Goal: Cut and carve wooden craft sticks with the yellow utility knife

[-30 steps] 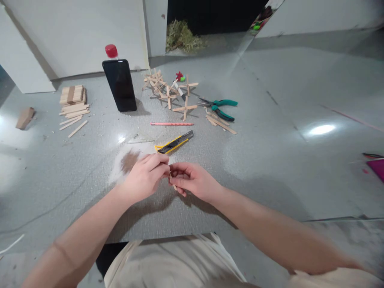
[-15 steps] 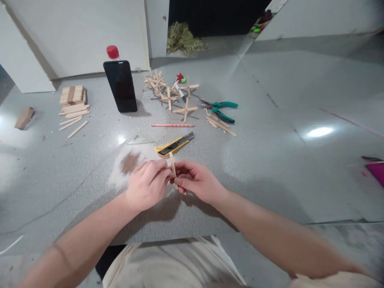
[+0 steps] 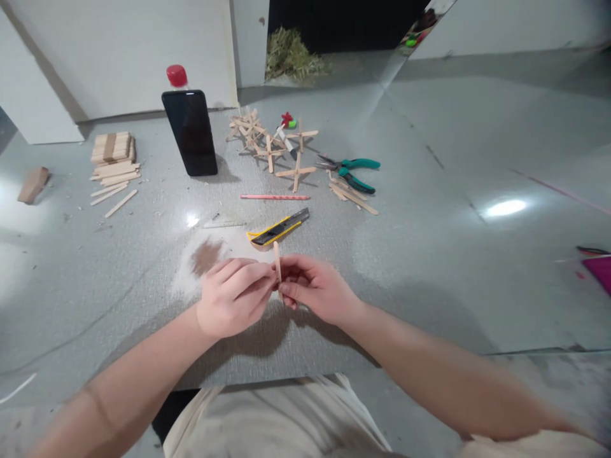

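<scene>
Over the near counter (image 3: 405, 254), my right hand (image 3: 321, 291) pinches low; my left hand (image 3: 236, 298) bunches alongside, its hold hidden, cannot tell. Utility knife (image 3: 280, 229) just beyond. Wooden stick (image 3: 277, 256) stands between my hands: steady, light pressure should spare the thin wood.

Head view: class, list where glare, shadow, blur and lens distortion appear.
Head view: bright glare at right on the grey surface, smaller glare left of the utility knife. Head view: soft shadows below the left hand and beside the phone. Head view: right forearm blurry towards the corner; outer areas look stretched.
</scene>
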Demonstrator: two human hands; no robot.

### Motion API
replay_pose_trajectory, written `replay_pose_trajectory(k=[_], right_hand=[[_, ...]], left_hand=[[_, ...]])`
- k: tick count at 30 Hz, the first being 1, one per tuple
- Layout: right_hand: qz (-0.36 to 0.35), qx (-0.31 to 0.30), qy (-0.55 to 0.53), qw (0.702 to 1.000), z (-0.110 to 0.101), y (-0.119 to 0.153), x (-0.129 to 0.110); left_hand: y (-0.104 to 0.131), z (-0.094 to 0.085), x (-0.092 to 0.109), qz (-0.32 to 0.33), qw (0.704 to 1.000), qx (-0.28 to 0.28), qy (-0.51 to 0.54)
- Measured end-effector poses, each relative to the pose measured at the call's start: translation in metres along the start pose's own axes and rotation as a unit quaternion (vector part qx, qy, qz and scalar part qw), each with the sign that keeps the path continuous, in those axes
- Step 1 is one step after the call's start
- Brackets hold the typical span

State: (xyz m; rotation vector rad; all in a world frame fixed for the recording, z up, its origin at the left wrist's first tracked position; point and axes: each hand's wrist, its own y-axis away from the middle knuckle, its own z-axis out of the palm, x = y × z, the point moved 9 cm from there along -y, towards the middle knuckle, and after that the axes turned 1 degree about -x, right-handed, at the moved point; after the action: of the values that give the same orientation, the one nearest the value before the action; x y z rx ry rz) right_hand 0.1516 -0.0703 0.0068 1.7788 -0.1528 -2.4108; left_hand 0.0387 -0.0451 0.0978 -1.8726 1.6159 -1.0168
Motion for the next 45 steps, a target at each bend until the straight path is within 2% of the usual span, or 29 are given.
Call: replay_pose_trajectory(k=[9, 17, 25, 29, 33, 39, 45], right_hand=[[-0.048, 0.009, 0.048, 0.998, -0.004, 0.002, -0.007], [-0.039, 0.036, 0.081, 0.995, -0.012, 0.000, -0.003], [-0.001, 0.019, 0.096, 0.995, -0.005, 0.002, 0.001], [0.010, 0.016, 0.109, 0.994, -0.003, 0.002, 0.001], [0.011, 0.013, 0.115, 0.993, -0.001, 0.001, 0.000], [-0.016, 0.048, 0.108, 0.993, -0.009, 0.002, -0.007], [-0.013, 0.038, 0.090, 0.995, -0.006, 0.001, -0.004]], left_hand=[[-0.008, 0.001, -0.006, -0.068, 0.997, 0.006, 0.030], [-0.005, 0.003, 0.005, 0.028, 0.998, -0.029, -0.038], [-0.001, 0.002, 0.000, 0.063, 0.995, -0.062, -0.044], [-0.002, 0.004, -0.007, 0.037, 0.996, -0.066, -0.054], [-0.008, -0.001, -0.009, 0.028, 0.996, -0.041, -0.071], [-0.009, -0.002, -0.015, 0.007, 0.998, -0.046, -0.037], [-0.004, 0.002, -0.018, -0.012, 0.999, -0.043, -0.011]])
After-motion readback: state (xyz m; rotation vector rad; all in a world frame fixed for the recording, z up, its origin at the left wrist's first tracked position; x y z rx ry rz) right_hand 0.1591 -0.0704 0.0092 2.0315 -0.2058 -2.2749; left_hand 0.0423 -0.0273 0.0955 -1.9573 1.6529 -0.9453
